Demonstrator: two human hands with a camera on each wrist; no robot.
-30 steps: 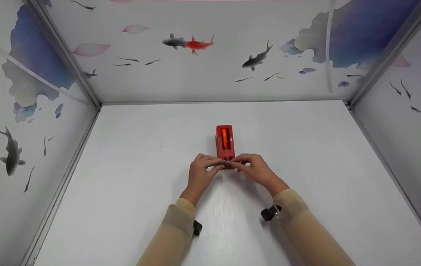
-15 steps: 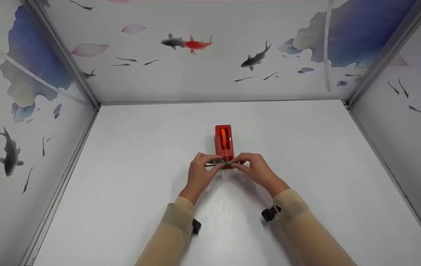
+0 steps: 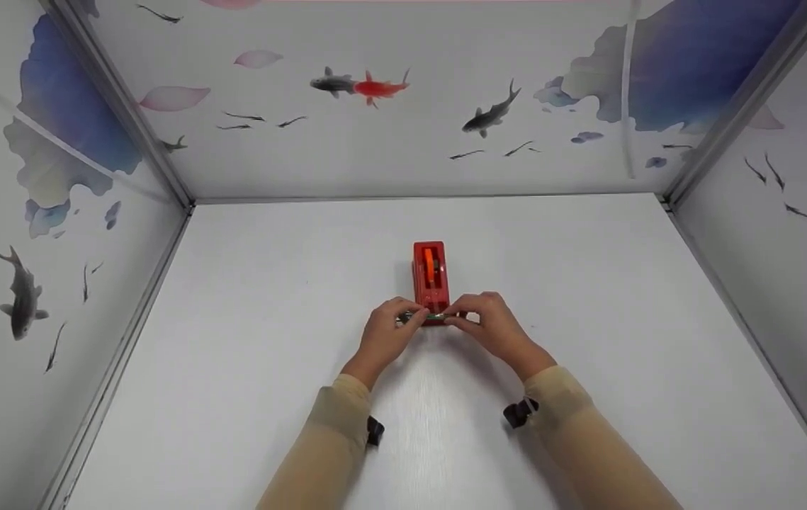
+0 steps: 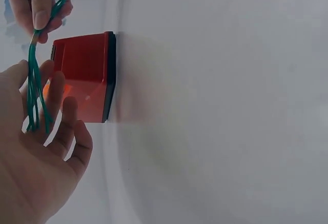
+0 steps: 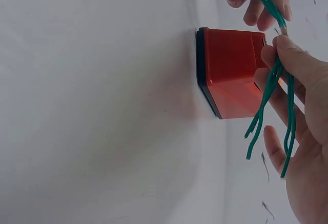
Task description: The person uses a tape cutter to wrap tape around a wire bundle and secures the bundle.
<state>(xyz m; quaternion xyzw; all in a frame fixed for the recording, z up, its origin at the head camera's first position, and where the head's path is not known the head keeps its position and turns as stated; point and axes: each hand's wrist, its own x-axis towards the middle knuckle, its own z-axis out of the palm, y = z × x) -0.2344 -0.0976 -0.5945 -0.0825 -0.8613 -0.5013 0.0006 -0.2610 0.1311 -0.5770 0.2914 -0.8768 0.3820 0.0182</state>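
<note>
A bundle of thin green wires (image 5: 275,73) is held crosswise over the front end of a red tape dispenser (image 3: 431,296). Its strands fan out at both ends, and a pale, shiny band (image 5: 283,30) shows at its middle. My left hand (image 3: 384,331) pinches one side of the bundle between thumb and forefinger, the other fingers spread loosely in the left wrist view. On the opposite side, my right hand (image 3: 494,326) pinches it between thumb and fingertips close to the band. Both hands nearly meet. The dispenser's toothed cutter (image 4: 53,53) lies just beyond the fingers.
An orange tape roll (image 3: 430,264) sits inside the dispenser. All of this is on a white table (image 3: 268,283) enclosed by white panels (image 3: 403,156) printed with fish and petals. A small black camera (image 3: 520,412) is strapped at the right wrist, over a beige sleeve.
My left hand has shifted slightly toward me, and the bundle has come a little nearer the dispenser's front edge. Its green now shows between the fingertips. The right hand stays almost still.
</note>
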